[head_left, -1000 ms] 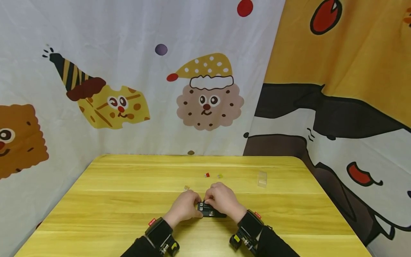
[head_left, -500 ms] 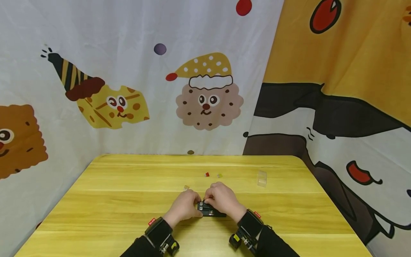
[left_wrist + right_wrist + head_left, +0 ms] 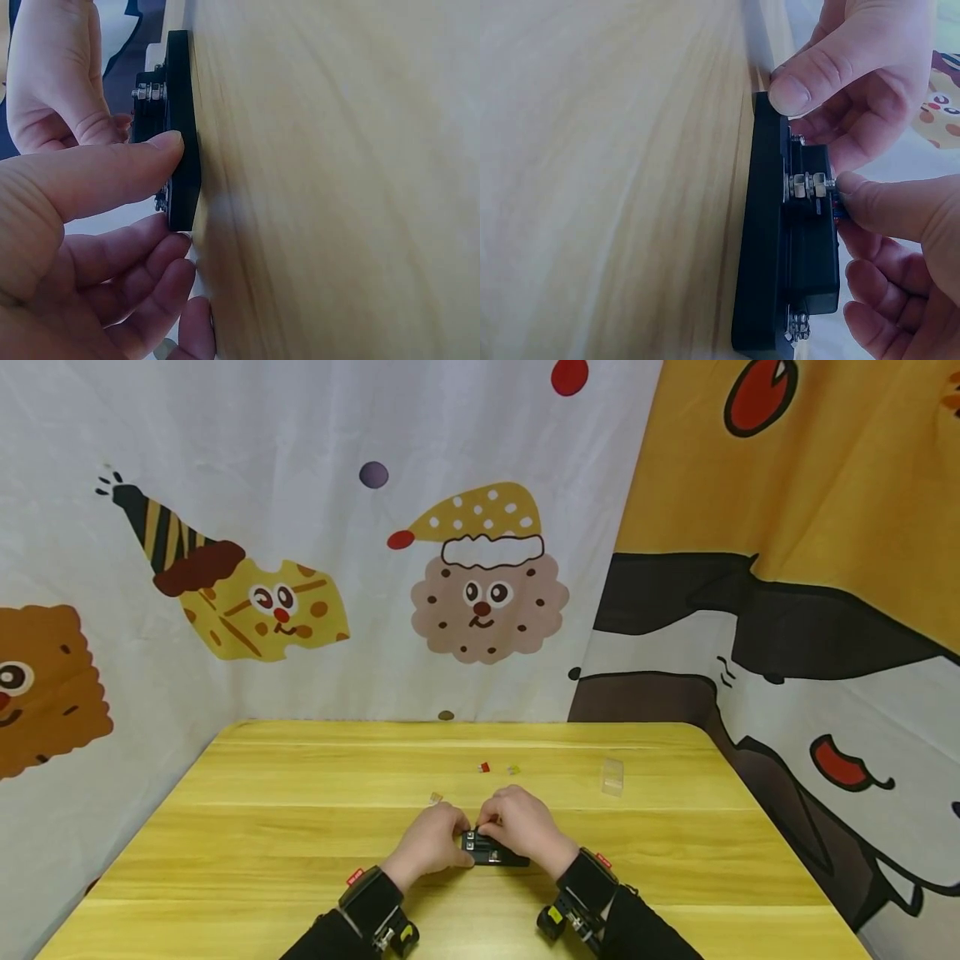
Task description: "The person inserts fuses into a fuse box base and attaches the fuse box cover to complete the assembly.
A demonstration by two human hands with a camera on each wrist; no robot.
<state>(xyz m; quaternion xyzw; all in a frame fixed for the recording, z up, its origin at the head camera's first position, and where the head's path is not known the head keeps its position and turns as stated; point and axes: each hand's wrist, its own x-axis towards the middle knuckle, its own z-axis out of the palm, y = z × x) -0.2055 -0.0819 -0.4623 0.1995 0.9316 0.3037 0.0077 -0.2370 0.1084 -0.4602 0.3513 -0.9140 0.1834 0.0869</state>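
Observation:
A black fuse block [image 3: 491, 858] with metal bolts and nuts along its sides lies on the table between both hands. My left hand [image 3: 432, 841] grips its left end, the thumb [image 3: 120, 172] pressed against the near side of the base and the fingers behind it. From above, my right hand [image 3: 521, 823] bends over the block. Its thumb [image 3: 892, 204] and forefinger pinch a small blue and red piece [image 3: 839, 210], apparently a blade fuse, at the top of the block. Most of that piece is hidden by the fingers.
Farther back on the wooden table [image 3: 300, 827] lie a small red blade fuse [image 3: 483, 768] and a yellow one [image 3: 513, 770]. A tan fuse [image 3: 436, 798] sits just beyond the left hand. A clear plastic cover [image 3: 612, 778] is at the back right.

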